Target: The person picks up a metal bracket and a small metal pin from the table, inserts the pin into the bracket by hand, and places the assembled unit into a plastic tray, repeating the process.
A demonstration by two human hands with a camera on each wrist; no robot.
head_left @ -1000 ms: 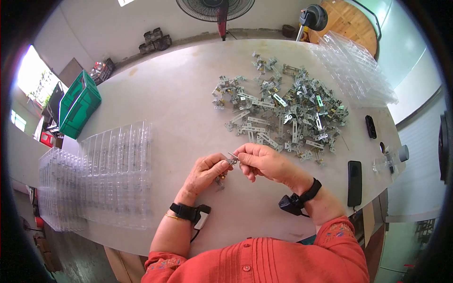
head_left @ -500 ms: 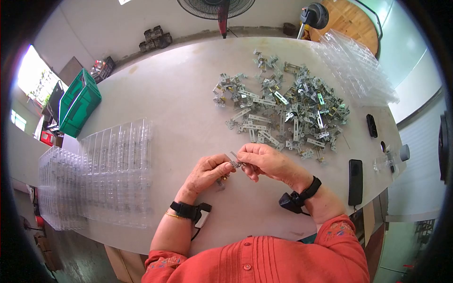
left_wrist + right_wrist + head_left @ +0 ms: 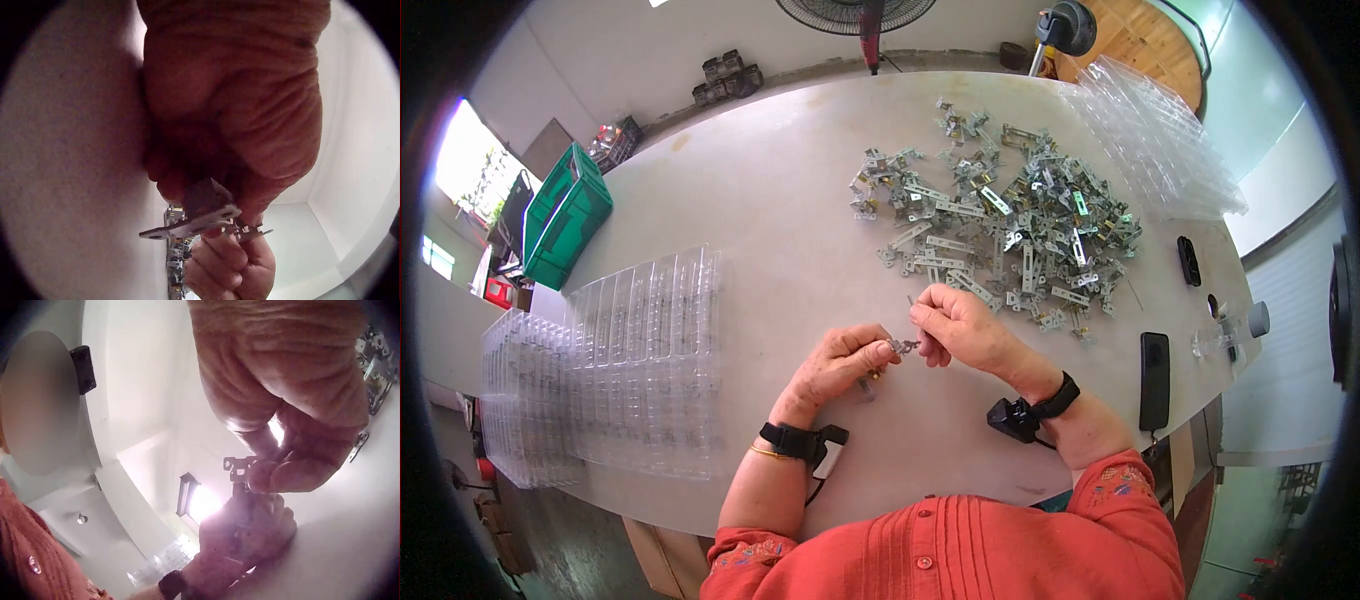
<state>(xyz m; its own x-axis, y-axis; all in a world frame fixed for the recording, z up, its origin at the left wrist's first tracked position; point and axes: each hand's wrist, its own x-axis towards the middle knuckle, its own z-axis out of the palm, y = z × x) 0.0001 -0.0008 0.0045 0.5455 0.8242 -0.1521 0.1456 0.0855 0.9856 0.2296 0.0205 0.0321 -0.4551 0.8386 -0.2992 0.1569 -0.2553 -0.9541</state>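
Observation:
Near the middle of the table, the left hand [image 3: 840,365] grips a small metal bracket [image 3: 903,347] between thumb and curled fingers. In the left wrist view a flat metal plate with holes [image 3: 187,229] juts out of that hand. The right hand [image 3: 965,330], just to the right, pinches a thin metal piece [image 3: 911,300] between thumb and index finger. A flat piece with square cut-outs [image 3: 239,469] shows at the right fingertips in the right wrist view. How the two hands' pieces meet is hidden by the fingers.
A pile of metal brackets [image 3: 1025,225] lies beyond the hands. Clear plastic trays [image 3: 645,365] stand at the left, more trays [image 3: 1155,140] at the back right. A black phone-like object [image 3: 1155,382] lies at the right, a green crate [image 3: 568,215] at the far left.
The right hand has shifted slightly up and away from the left hand, its thin piece now standing more upright. The left hand keeps its grip almost in place.

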